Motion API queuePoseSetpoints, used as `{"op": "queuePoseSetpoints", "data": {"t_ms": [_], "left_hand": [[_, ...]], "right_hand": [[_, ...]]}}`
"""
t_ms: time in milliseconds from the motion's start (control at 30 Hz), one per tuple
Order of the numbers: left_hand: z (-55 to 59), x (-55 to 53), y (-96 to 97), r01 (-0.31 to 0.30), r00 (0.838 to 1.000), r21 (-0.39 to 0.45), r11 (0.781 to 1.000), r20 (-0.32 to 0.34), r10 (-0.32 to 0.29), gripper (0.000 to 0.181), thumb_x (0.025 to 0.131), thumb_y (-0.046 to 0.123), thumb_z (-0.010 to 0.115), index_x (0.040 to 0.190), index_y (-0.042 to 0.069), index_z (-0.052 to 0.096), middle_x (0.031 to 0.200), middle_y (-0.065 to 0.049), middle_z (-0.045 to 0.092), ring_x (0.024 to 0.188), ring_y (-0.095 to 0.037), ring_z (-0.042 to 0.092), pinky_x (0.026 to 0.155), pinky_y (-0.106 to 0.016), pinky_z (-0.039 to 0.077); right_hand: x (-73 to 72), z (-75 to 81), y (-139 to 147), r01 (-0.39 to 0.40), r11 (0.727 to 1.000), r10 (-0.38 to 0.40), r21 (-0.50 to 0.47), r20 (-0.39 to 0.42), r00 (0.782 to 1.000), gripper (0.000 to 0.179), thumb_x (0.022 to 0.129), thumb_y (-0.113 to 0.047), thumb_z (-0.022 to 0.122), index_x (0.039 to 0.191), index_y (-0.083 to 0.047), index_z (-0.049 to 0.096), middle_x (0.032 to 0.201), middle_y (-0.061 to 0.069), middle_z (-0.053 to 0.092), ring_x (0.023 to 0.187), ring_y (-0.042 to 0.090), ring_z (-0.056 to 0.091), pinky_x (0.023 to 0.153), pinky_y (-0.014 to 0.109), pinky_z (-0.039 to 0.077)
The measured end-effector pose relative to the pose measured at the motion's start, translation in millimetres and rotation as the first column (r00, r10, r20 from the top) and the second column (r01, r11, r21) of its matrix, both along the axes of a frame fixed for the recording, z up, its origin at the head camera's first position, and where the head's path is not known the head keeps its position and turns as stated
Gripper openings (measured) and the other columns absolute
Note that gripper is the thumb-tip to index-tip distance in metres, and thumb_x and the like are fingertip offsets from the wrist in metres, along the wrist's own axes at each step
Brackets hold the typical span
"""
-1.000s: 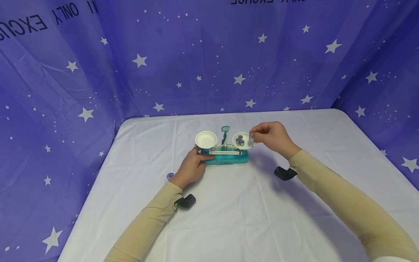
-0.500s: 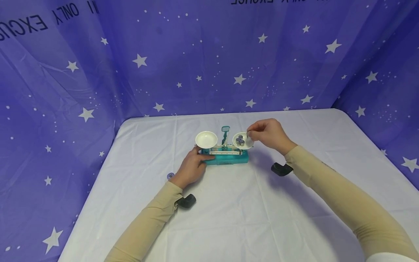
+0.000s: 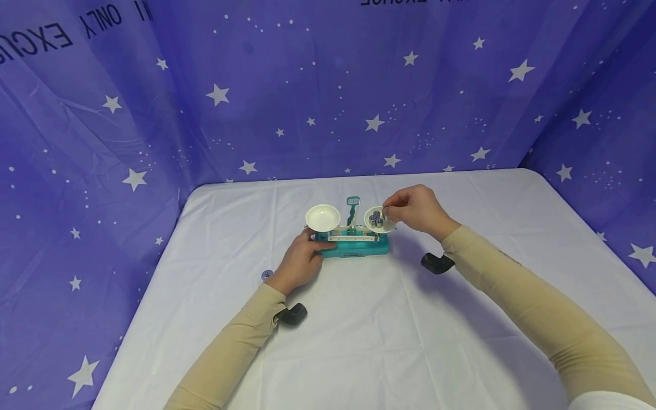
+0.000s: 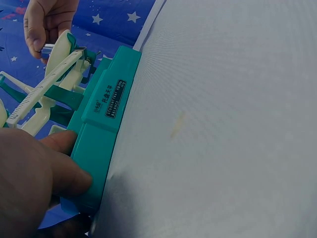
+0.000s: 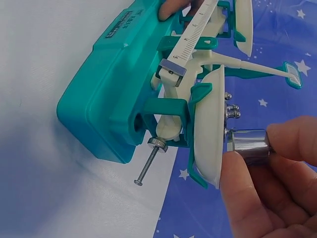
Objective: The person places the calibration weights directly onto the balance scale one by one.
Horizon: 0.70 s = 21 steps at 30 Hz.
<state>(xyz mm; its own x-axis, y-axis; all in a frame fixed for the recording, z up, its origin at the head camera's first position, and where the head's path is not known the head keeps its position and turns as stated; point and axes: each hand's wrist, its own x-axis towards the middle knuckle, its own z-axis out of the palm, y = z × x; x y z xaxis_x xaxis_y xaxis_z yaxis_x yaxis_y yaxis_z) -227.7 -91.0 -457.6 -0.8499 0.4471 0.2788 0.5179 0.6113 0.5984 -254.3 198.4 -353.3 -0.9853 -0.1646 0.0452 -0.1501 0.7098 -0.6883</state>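
A teal balance scale (image 3: 353, 246) with a ruled white beam stands on the table. My left hand (image 3: 297, 263) holds the left end of its base, with thumb and fingers on either side. The left pan (image 3: 323, 218) is bare. Several small metal weights (image 3: 376, 219) stand grouped in the white right pan (image 5: 210, 129). Over that pan's right side, my right hand (image 3: 416, 210) pinches a shiny cylindrical weight (image 5: 250, 144) between thumb and fingers. In the right wrist view this weight is right beside the pan's inner face; whether it touches I cannot tell.
Beside my left wrist, a round metal weight (image 3: 267, 275) lies on the white tablecloth (image 3: 359, 341). A thin adjusting screw (image 5: 147, 166) juts from the beam's end. Blue star-patterned curtains (image 3: 318, 102) enclose the table at the back and sides.
My right hand has moved left and slightly upward in the head view, carrying the pinched weight from the right pan's outer rim to over the pan. The left hand has stayed on the base.
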Motion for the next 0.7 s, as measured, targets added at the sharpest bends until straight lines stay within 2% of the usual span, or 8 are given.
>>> {"op": "queuePoseSetpoints", "data": {"t_ms": [300, 700], "left_hand": [[0.1, -0.9, 0.2, 0.004, 1.000, -0.005, 1.000, -0.008, -0.005, 0.041, 0.088, -0.007, 0.053, 0.117, 0.007, 0.078, 0.145, -0.027, 0.052, 0.137, -0.042, 0.050, 0.117, -0.054, 0.040], [0.5, 0.2, -0.1, -0.003, 1.000, 0.000, 1.000, -0.013, 0.003, 0.040, 0.088, -0.007, 0.054, 0.116, 0.008, 0.078, 0.145, -0.027, 0.052, 0.136, -0.043, 0.050, 0.116, -0.055, 0.040]], "right_hand": [[0.6, 2.4, -2.9, 0.007, 0.998, -0.006, 0.057, -0.030, 1.000, 0.017, 0.090, -0.014, 0.072, 0.100, -0.004, 0.081, 0.095, 0.014, 0.079, 0.087, 0.024, 0.070, 0.068, 0.025, 0.051], [0.7, 3.0, -7.2, -0.012, 0.995, 0.018, 0.095, -0.061, 0.998, 0.015, 0.089, -0.012, 0.072, 0.098, -0.003, 0.081, 0.093, 0.014, 0.079, 0.084, 0.024, 0.070, 0.067, 0.026, 0.052]]}}
